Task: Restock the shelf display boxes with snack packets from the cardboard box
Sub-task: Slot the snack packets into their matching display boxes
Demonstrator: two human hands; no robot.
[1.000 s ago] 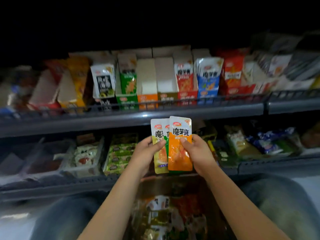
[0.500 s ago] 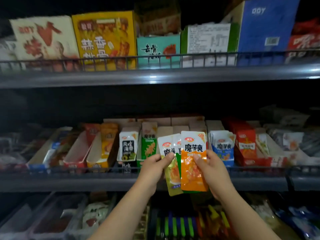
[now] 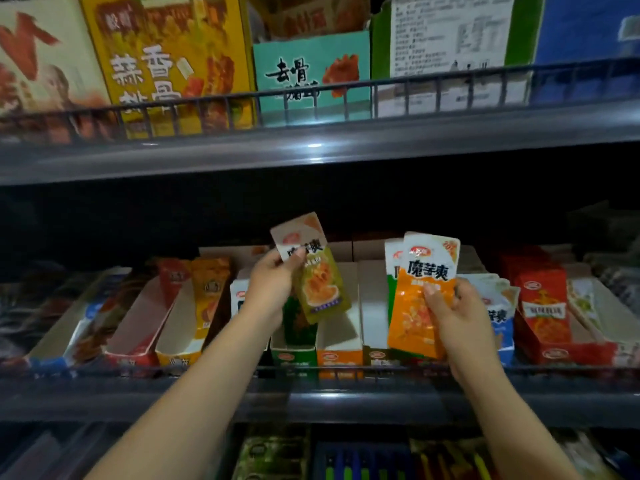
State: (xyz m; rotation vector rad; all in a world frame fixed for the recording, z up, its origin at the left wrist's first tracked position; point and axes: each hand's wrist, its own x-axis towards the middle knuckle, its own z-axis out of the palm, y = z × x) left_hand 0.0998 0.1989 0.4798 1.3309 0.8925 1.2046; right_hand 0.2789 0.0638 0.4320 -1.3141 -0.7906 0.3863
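Observation:
My left hand (image 3: 273, 284) grips an olive-yellow snack packet (image 3: 317, 282), tilted, above the green display box (image 3: 293, 355) and the orange display box (image 3: 339, 358) on the middle shelf. My right hand (image 3: 450, 313) holds an orange snack packet (image 3: 420, 306) with a green-edged packet (image 3: 393, 271) behind it, in front of the brown-fronted display box (image 3: 375, 355). The orange and brown-fronted boxes look nearly empty inside. The cardboard box is out of view.
A wire rail (image 3: 346, 370) runs along the middle shelf's front edge. Other display boxes stand left (image 3: 176, 341) and right (image 3: 543, 317). Large cartons (image 3: 166, 64) fill the upper shelf, whose ledge (image 3: 311, 150) overhangs. A lower shelf holds more goods (image 3: 363, 459).
The view rose from the lower shelves to the middle shelf. My hands separated: the left carried the olive packet up and left, the right kept the orange packet on the right.

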